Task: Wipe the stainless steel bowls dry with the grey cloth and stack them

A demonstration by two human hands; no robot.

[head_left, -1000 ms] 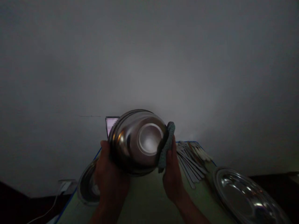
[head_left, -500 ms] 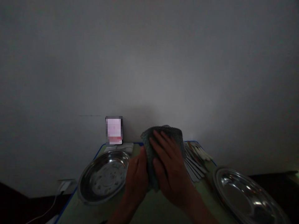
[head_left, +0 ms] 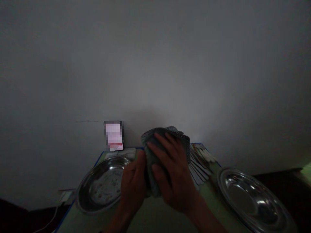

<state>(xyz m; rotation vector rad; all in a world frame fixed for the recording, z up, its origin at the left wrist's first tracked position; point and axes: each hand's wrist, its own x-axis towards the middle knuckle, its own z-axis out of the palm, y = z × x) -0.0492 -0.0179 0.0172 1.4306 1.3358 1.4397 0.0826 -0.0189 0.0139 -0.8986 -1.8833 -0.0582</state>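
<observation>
A dark grey-green cloth (head_left: 153,165) with a mesh-like edge is held up at the middle, above the table. My left hand (head_left: 134,179) is closed on its left side, thumb pointing up; the fingers behind are hidden. Across the cloth's near face lies my right hand (head_left: 172,171), palm against it, with fingers stretched out and thumb apart. Whether something else is inside or behind the cloth, I cannot tell. The picture is dim and slightly blurred.
Left of my hands is a round steel bowl (head_left: 84,195); a larger steel dish (head_left: 223,186) sits at the right edge. White strips (head_left: 198,173) and thin sticks (head_left: 200,157) fan out behind. A phone (head_left: 114,136) leans on the wall above a folded white cloth (head_left: 130,152).
The view has shifted slightly, so the bowl and phone appear further left. Both hands and the cloth have moved a little left, and the cloth's top edge sits slightly higher.
</observation>
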